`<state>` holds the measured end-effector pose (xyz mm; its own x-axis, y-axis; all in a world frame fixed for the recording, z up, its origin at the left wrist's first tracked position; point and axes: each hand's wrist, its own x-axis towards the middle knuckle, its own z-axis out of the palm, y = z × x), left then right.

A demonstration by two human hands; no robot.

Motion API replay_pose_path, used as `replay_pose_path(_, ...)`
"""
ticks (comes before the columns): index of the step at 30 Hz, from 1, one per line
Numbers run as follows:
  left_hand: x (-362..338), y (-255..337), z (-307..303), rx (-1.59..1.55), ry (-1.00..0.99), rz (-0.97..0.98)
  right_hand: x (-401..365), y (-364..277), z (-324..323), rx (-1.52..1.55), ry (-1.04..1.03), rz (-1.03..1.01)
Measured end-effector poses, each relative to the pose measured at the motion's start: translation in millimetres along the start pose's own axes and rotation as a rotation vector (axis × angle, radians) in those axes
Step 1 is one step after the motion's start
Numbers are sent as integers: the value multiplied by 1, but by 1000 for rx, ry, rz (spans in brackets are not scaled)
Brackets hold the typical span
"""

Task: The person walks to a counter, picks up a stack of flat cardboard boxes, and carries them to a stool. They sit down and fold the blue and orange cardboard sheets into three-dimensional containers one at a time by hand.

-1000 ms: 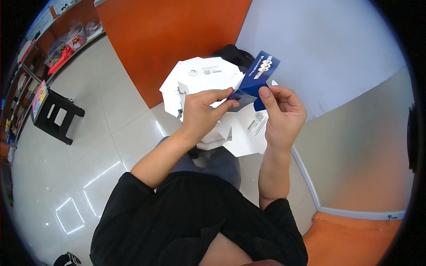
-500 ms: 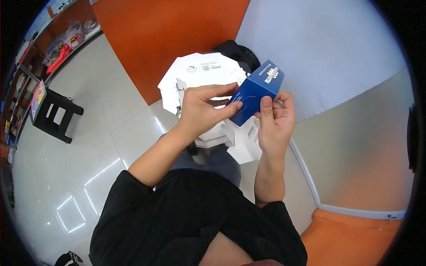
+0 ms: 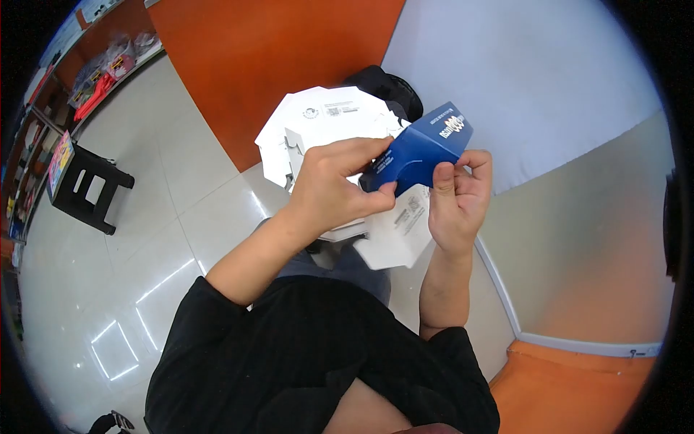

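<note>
A blue cardboard box (image 3: 423, 148) with white and gold print is held between both hands, tilted above a pile of white flat cartons (image 3: 340, 119). My left hand (image 3: 336, 177) pinches its left end, thumb on the near face and fingers behind the top edge. At the box's lower right corner, my right hand (image 3: 459, 199) grips with the thumb in front and the fingers curled. The near face has a curved cut line and bends inward. Below the hands hangs one white carton flap (image 3: 397, 235) with printed marks.
An orange panel (image 3: 275, 65) and a pale white board (image 3: 528, 87) stand ahead. Behind the cartons lies a black item (image 3: 390, 87). A black stool (image 3: 90, 184) is on the tiled floor at left, near shelves (image 3: 43, 123) with packed goods.
The blue box has shifted slightly right and turned flatter, its near face now bending. My right hand has moved a little right and down with it.
</note>
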<state>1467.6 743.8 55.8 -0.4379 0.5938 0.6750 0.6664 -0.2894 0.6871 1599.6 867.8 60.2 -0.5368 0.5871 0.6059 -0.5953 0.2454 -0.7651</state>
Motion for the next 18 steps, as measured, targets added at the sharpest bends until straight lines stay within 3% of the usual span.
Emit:
replay_pose_path(5,1,-7,5,64,116,72,2,-7,2,-564,59,-431)
replay_pose_path(8,0,-4,5,47,130,96,-4,-9,6,-614,144,-482)
replay_pose_path(11,-2,-4,5,48,136,93,-10,-3,-1,-487,140,-319)
replay_pose_path(14,-2,-3,6,45,137,60,-20,-4,10,-273,232,-13)
replay_pose_path(18,-2,-2,5,-32,104,-29,-19,1,19,-121,194,134)
